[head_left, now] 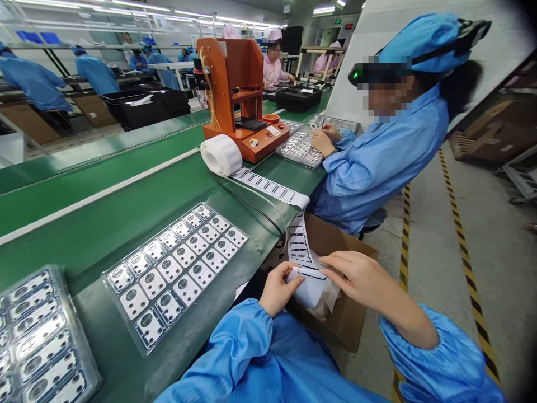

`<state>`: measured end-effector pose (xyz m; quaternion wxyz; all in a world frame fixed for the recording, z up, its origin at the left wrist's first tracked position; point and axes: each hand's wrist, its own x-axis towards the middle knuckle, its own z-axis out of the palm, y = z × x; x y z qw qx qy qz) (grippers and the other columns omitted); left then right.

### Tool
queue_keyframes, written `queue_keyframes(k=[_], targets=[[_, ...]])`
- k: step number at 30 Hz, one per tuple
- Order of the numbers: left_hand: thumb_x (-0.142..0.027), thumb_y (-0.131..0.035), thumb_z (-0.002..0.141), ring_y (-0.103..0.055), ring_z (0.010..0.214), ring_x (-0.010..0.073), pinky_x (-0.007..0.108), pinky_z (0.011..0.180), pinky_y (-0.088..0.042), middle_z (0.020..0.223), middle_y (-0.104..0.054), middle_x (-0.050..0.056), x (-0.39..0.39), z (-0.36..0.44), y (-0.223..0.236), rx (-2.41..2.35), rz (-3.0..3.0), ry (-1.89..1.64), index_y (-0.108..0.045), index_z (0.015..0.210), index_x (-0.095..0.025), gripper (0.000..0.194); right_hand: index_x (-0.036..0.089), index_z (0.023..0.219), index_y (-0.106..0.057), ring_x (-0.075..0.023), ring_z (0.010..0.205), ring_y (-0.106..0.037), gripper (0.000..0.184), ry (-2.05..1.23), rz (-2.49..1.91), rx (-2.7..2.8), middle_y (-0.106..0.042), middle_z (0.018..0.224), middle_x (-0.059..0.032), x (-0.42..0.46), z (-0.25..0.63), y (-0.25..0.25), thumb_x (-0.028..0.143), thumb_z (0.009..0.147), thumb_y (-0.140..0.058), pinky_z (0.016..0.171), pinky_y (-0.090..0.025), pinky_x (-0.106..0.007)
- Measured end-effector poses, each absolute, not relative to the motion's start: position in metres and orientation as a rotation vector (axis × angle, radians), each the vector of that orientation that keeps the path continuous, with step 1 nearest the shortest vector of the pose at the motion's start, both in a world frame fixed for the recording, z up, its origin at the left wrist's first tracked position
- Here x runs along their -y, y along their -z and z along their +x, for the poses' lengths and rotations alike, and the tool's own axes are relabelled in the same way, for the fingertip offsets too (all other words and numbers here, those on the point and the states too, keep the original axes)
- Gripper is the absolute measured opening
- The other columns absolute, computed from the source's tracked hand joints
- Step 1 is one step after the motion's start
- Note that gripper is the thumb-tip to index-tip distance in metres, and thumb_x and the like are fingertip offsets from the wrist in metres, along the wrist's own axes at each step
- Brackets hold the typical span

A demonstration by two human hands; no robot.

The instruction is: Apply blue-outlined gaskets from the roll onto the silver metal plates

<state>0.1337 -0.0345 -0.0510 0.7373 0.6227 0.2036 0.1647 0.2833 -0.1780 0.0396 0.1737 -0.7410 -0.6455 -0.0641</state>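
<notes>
Blue sleeves (247, 341), left hand (279, 288) and right hand (361, 282) gripping a label strip (308, 285), cardboard box (352, 319) beneath

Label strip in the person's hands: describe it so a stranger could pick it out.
Find the orange machine on the green bench, then the white roll beside it. The black-outlined label strip leaves that roll, drops over the bench edge, and reaches the left hand and right hand.

Smooth paper labels (308, 285) — matt cardboard box (348, 252)
</notes>
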Motion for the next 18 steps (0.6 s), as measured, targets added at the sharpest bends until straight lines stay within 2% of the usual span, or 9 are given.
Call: queue_keyframes(k=[4,7,10,13,15,16,18], targets=[[-0.033,-0.073,0.076,-0.066,0.089,0.0181,0.028,0.082,-0.05,0.093,-0.072,0.004,0.038,0.135,0.053,-0.449,1.402,-0.357,-0.065,0.094,-0.016,0.026,0.025,0.091,-0.071,-0.0176,0.073,-0.066,0.024,0.211,-2.069,1.864,-0.072,0.082,-0.0023,0.181,0.284,-0.035,0.029,0.098,-0.049,0.067,-0.048,-0.032],[-0.031,-0.068,0.08,-0.066,0.085,0.0167,0.025,0.076,-0.05,0.094,-0.073,0.004,0.041,0.136,0.055,-0.481,1.536,-0.332,-0.065,0.096,-0.015,0.023,0.024,0.089,-0.07,-0.0178,0.073,-0.066,0.027,0.293,-2.042,1.91,-0.072,0.082,-0.0027,0.184,0.281,-0.038,0.028,0.099,-0.046,0.067,-0.048,-0.032],[-0.039,-0.068,0.081,-0.061,0.071,0.0153,0.024,0.063,-0.044,0.078,-0.07,0.002,0.041,0.137,0.058,-0.566,1.643,-0.336,-0.067,0.084,-0.015,0.025,0.022,0.09,-0.069,-0.0188,0.075,-0.066,0.028,0.409,-1.996,1.964,-0.073,0.084,-0.0041,0.19,0.272,-0.048,0.027,0.1,-0.044,0.069,-0.048,-0.033],[-0.047,-0.071,0.079,-0.056,0.065,0.0153,0.025,0.061,-0.038,0.065,-0.063,0.0,0.042,0.135,0.062,-0.651,1.702,-0.36,-0.068,0.071,-0.016,0.032,0.022,0.096,-0.069,-0.019,0.078,-0.066,0.024,0.461,-1.906,2.003,-0.073,0.087,-0.0042,0.199,0.263,-0.059,0.026,0.1,-0.046,0.075,-0.048,-0.034],[-0.047,-0.075,0.075,-0.058,0.067,0.017,0.026,0.062,-0.038,0.067,-0.065,0.001,0.043,0.134,0.066,-0.677,1.764,-0.338,-0.072,0.078,-0.018,0.029,0.024,0.101,-0.069,-0.019,0.079,-0.067,0.021,0.423,-1.824,1.995,-0.073,0.089,-0.003,0.204,0.262,-0.059,0.028,0.098,-0.05,0.081,-0.049,-0.035],[-0.046,-0.078,0.073,-0.061,0.069,0.0188,0.027,0.063,-0.038,0.072,-0.069,0.002,0.043,0.132,0.067,-0.669,1.833,-0.299,-0.074,0.09,-0.019,0.031,0.025,0.105,-0.07,-0.0195,0.081,-0.067,0.019,0.372,-1.788,1.98,-0.073,0.092,-0.0027,0.206,0.264,-0.056,0.029,0.097,-0.052,0.083,-0.049,-0.036],[-0.044,-0.082,0.07,-0.066,0.077,0.0245,0.03,0.066,-0.042,0.086,-0.074,0.007,0.044,0.125,0.066,-0.618,2.042,-0.193,-0.07,0.116,-0.02,0.053,0.028,0.109,-0.07,-0.0216,0.085,-0.068,0.019,0.238,-1.751,1.878,-0.074,0.098,-0.0022,0.206,0.269,-0.047,0.029,0.093,-0.06,0.087,-0.05,-0.038]])
